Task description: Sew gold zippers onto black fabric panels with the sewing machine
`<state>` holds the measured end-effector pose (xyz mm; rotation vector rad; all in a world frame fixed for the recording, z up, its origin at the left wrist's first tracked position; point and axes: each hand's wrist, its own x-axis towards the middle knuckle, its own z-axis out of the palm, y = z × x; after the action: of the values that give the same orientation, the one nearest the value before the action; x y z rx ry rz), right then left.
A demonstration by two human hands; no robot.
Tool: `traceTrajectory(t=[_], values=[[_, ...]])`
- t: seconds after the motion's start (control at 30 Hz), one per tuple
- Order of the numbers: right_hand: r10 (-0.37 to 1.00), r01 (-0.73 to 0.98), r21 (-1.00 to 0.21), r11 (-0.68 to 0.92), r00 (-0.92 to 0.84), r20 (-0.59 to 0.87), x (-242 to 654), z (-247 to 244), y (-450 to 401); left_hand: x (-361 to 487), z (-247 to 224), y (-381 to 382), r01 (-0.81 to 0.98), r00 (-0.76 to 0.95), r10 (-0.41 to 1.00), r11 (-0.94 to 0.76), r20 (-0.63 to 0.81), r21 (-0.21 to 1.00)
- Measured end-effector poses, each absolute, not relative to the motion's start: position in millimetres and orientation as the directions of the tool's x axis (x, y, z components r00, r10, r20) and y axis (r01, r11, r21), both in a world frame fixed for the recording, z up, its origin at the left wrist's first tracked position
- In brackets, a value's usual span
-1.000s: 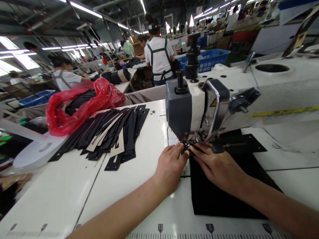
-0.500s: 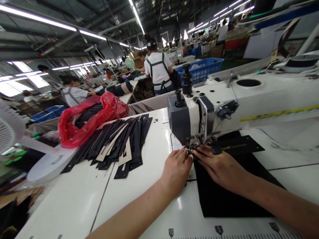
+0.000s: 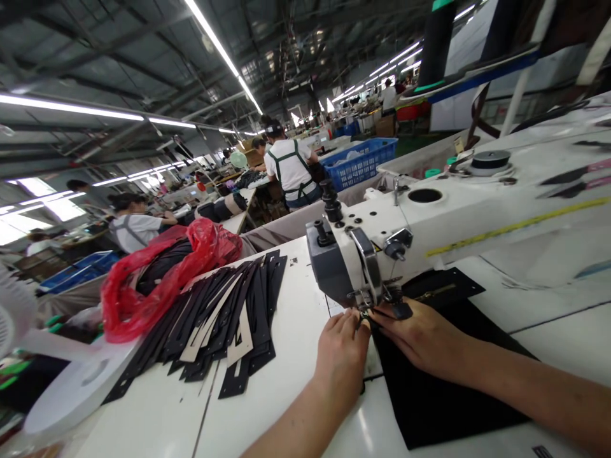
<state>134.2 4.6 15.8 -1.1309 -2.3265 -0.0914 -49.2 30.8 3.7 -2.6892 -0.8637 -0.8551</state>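
Observation:
A white and grey sewing machine (image 3: 334,267) stands over the table, its needle area low at the middle. A black fabric panel (image 3: 443,401) lies under my right hand and forearm. A black strip with a gold-coloured zipper (image 3: 436,292) lies beyond that hand. My left hand (image 3: 344,350) is closed, its fingertips gathered at the front of the presser foot on the work's edge. From the other side, my right hand (image 3: 420,331) grips the panel's edge with its fingers held together, fingertips close to the left ones. The hands and machine head hide the exact stitching spot.
Black and beige slotted strips (image 3: 229,318) lie fanned out left of the machine. Behind them sits a red plastic bag (image 3: 119,305) with dark pieces inside. A white fan (image 3: 71,381) stands at far left. Beyond are a blue crate (image 3: 363,165) and co-workers, one in a green-strapped apron (image 3: 291,168).
The view has tilted up and shifted, so the machine and table sit lower in the picture. Both hands keep nearly the same place at the presser foot.

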Motion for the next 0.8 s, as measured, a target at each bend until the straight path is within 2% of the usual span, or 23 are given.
traceTrajectory(t=[0.3,0.8], values=[[0.695,0.709,-0.209,0.673,-0.51,0.507,135.9,21.5,9.9,-47.2,-0.5,37.6,0.579,0.641,0.483,-0.815,0.597,0.038],[0.653,0.707,-0.155,0.69,-0.516,0.555,138.0,18.0,12.5,-44.9,-2.9,38.4,0.594,0.603,0.51,-0.8,0.614,0.081]])
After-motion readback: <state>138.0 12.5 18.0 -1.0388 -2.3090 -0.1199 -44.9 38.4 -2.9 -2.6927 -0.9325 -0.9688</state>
